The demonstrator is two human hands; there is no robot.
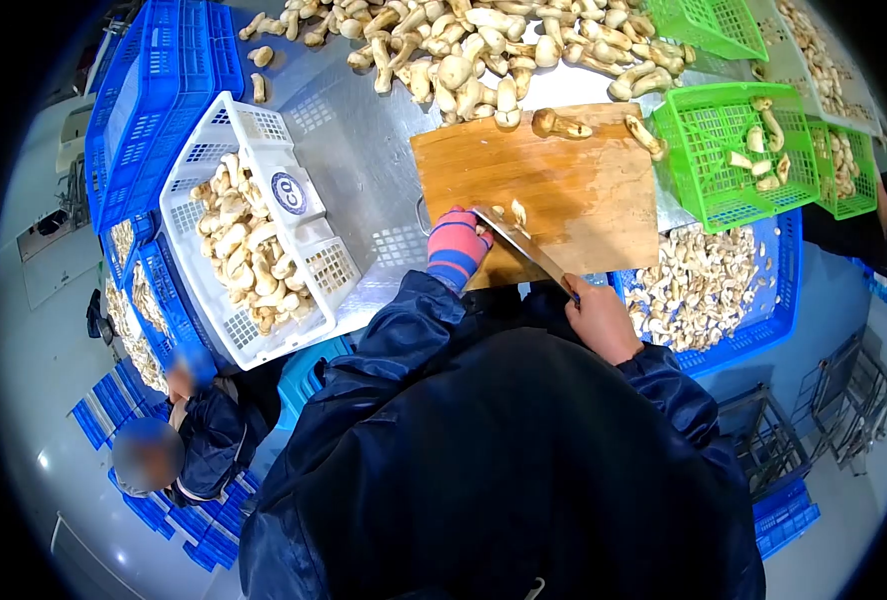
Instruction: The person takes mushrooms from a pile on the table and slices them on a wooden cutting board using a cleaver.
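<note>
The right hand point(602, 318) is wrapped around the handle of a knife point(526, 246), its forearm coming up from the body and slanting leftward, the back of the hand uppermost. The left hand point(458, 245), in a pink and blue striped glove, reaches forward with its fingers curled in at the near left part of the cutting board point(604, 185). A pale bit shows at its fingertips, but whether it is pinched there cannot be told.

From the right hand the knife's long axis runs diagonally forward and left, the tip pointing at the left hand's fingers and lying just beside them. Small mushroom pieces point(518, 212) lie right of the left hand, on the far side of the blade.

Farther ahead of both hands, a whole mushroom point(561, 124) lies nearly crosswise near the board's far edge; another at the right edge slants away. Beyond the board, a heap of mushrooms point(464, 65) covers part of the metal worktop point(364, 150). Left of the left hand stands a white basket point(309, 245) of mushrooms; right of the right hand are a blue crate point(786, 300) of cut mushrooms and, farther forward, a green basket point(686, 135).
</note>
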